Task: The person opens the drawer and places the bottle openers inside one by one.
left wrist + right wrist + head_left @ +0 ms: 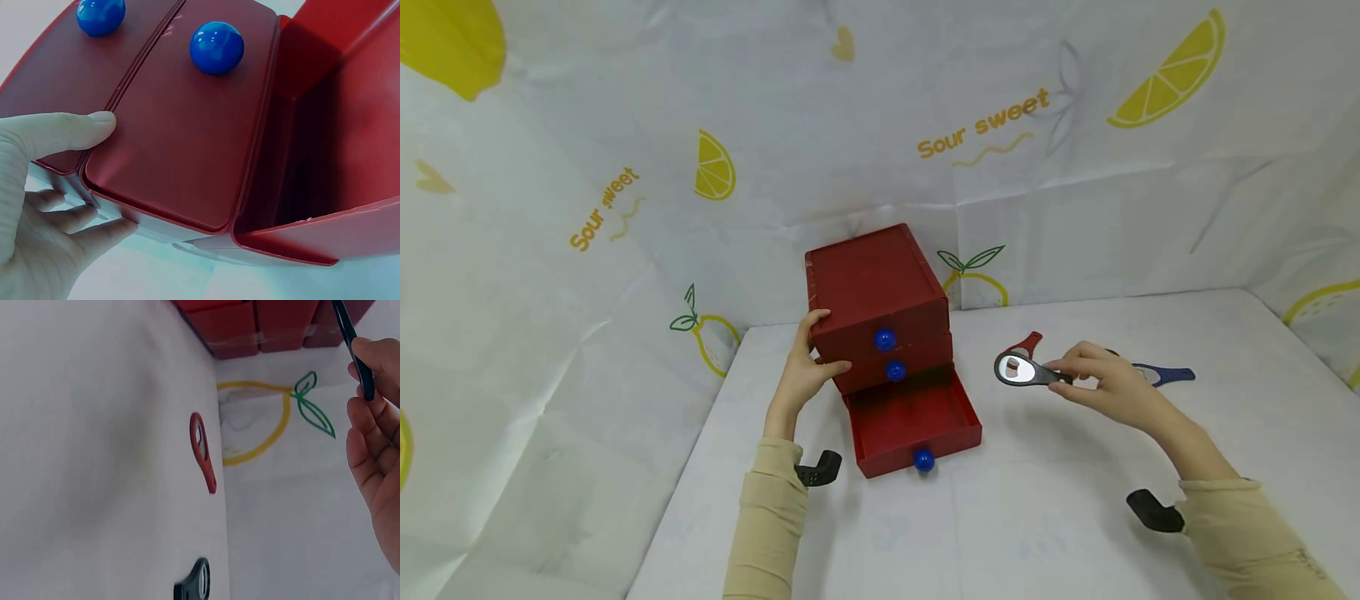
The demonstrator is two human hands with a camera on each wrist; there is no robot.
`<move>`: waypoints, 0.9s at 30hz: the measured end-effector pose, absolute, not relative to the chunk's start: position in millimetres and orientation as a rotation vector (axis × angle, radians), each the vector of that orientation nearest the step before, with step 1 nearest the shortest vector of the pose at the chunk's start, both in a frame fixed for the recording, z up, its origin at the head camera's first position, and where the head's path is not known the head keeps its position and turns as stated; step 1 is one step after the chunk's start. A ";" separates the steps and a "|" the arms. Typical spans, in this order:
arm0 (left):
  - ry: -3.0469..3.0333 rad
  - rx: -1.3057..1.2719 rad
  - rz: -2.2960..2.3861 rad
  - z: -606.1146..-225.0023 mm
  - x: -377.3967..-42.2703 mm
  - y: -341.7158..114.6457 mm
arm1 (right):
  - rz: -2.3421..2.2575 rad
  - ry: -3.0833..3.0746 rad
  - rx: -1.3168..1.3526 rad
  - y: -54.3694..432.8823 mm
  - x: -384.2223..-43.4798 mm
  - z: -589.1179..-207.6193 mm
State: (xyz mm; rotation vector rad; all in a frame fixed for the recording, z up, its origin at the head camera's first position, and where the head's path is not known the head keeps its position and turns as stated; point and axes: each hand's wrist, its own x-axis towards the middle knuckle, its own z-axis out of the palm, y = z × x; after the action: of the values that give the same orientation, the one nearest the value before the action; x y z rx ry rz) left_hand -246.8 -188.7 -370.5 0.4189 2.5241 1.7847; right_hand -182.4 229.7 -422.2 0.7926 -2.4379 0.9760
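A red three-drawer cabinet (872, 283) with blue knobs stands on the white table, its bottom drawer (887, 461) pulled out and its upper two closed. My left hand (800, 377) grips the cabinet's left side. In the left wrist view the thumb (75, 132) presses the front near the seam between the upper drawers, and the fingers lie along the side. To the right of the drawer, above the table, my right hand (1108, 383) pinches a black-handled bottle opener (1017, 368) by its handle end, the metal head pointing left.
Behind the held opener lies a red bottle opener (1033, 340). A blue bottle opener (1176, 374) is right of my right hand, partly hidden by it. A white sheet printed with lemons (880, 125) hangs behind the table.
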 end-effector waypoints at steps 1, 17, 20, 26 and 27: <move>2.522 0.417 1.786 -370.6 -246.8 -188.8 | 0.986 -2.437 0.807 224.1 -184.2 -422.2; 2.515 0.388 1.796 -370.3 -246.5 -188.8 | 1.159 -2.668 0.962 131.1 -213.4 -428.3; 2.510 0.387 1.800 -370.0 -246.3 -188.6 | 1.157 -2.710 0.994 117.5 -218.0 -433.0; 2.529 0.419 1.814 -376.9 -251.9 -190.1 | 1.048 -2.737 1.093 96.7 -227.3 -441.5; 2.536 0.424 1.816 -380.3 -254.3 -190.9 | 1.039 -2.743 1.101 94.0 -228.6 -442.3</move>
State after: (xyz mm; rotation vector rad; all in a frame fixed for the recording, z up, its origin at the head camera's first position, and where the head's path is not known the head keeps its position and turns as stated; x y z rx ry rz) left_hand -254.3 -190.9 -380.3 0.4242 2.5364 1.8158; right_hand -228.6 94.0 -442.3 1.1013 -2.7429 1.0389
